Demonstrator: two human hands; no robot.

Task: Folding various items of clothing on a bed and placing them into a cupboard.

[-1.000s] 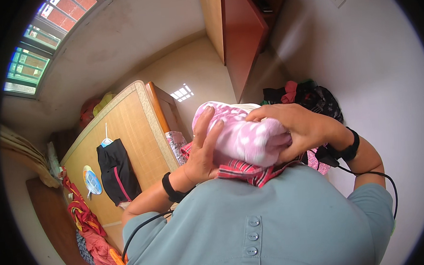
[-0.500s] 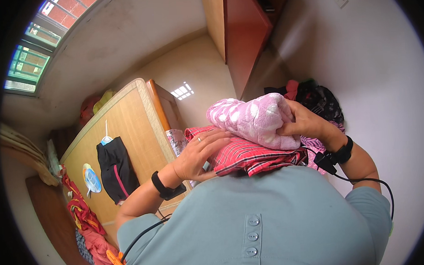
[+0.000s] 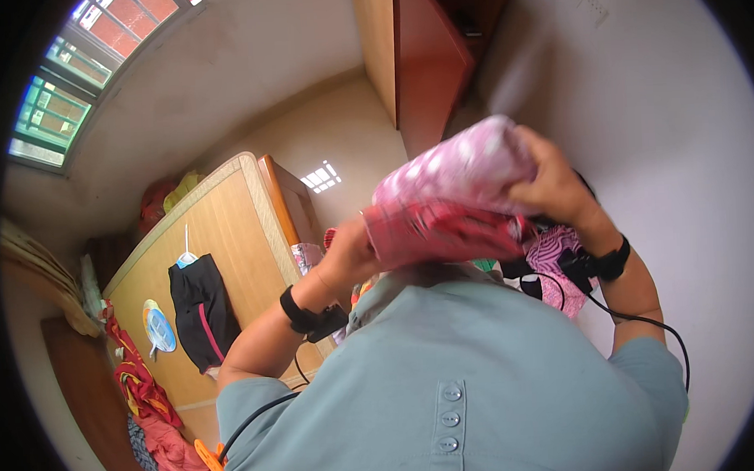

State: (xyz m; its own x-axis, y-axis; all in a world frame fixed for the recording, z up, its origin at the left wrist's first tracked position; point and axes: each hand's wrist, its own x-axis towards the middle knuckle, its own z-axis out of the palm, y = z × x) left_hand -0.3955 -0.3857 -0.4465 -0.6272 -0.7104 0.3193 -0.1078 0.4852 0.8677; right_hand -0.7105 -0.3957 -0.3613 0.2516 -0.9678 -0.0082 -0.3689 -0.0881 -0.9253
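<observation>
In front of my chest, my right hand point(image 3: 553, 184) grips the end of a folded, fluffy pink cloth point(image 3: 454, 166) with white spots. Its thumb lies on the near side, and the other fingers are mostly hidden behind. Directly beneath is a folded red plaid cloth point(image 3: 444, 231), blurred by motion. My left hand point(image 3: 346, 252) is closed at the left end of the plaid cloth, its fingertips out of sight behind the fabric. The two cloths are held together, one against the other.
To the left stands a wooden table point(image 3: 251, 233) with black trousers point(image 3: 202, 310) and a blue-yellow hand fan point(image 3: 158, 327) on it. Red clothes point(image 3: 153, 405) lie at its left side. A reddish cabinet door point(image 3: 428, 65) stands ahead. Patterned pink fabric point(image 3: 555, 266) lies below my right wrist.
Both cloths have been lifted up and away from my body, with the right end tilted higher. My left hand has gone from lying flat on the plaid cloth to gripping its end.
</observation>
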